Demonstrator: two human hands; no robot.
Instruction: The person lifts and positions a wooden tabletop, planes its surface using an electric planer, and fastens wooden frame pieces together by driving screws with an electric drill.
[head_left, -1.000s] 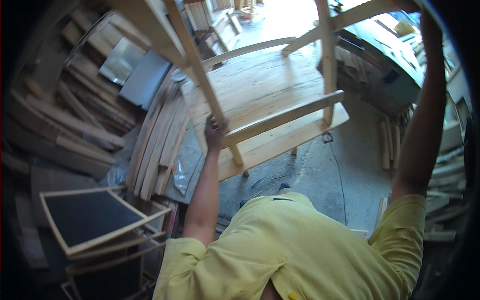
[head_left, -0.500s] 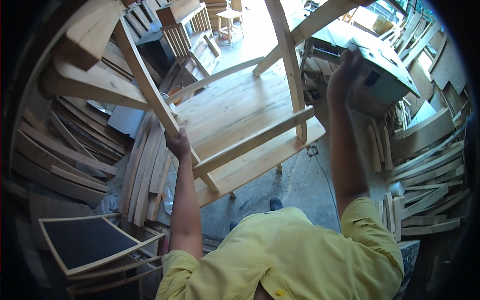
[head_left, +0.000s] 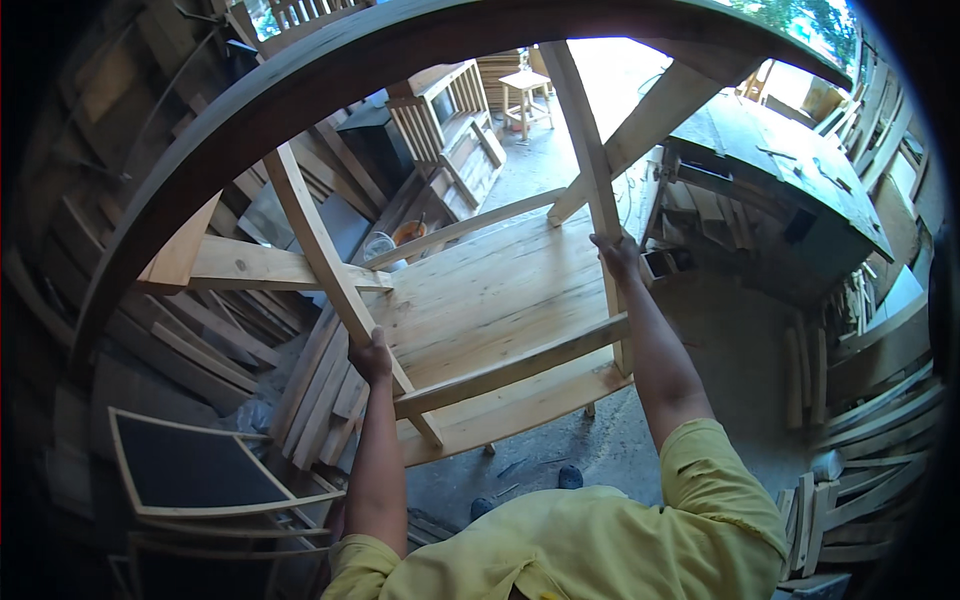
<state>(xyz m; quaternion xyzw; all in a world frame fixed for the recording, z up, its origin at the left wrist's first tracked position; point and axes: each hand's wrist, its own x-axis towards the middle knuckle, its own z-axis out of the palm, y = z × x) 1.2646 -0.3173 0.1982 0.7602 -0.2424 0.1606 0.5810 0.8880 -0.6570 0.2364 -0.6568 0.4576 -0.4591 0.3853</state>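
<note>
A pale wooden furniture frame with slanted legs stands before me over a broad wooden tabletop (head_left: 480, 285). My left hand (head_left: 371, 357) is closed round its left leg (head_left: 318, 245), low down near the crossbar (head_left: 520, 368). Higher up, my right hand (head_left: 617, 257) grips the right leg (head_left: 583, 130), above where the crossbar meets it. A long wooden edge (head_left: 400, 70), bowed by the lens, spans the top of the legs. Thick rails (head_left: 270, 268) run off from the legs. Parts of my fingers are hidden behind the wood.
A workbench (head_left: 780, 150) with tools on it stands at the far right. Lumber is stacked on both sides, with strips (head_left: 305, 385) to my left. Dark-panelled frames (head_left: 200, 460) lie at lower left. A stool (head_left: 525, 100) and a slatted chair (head_left: 450, 130) stand farther back.
My right hand has come down from in front of the workbench and taken hold of the right leg. My left hand keeps its grip. The frame's long top edge has come into view.
</note>
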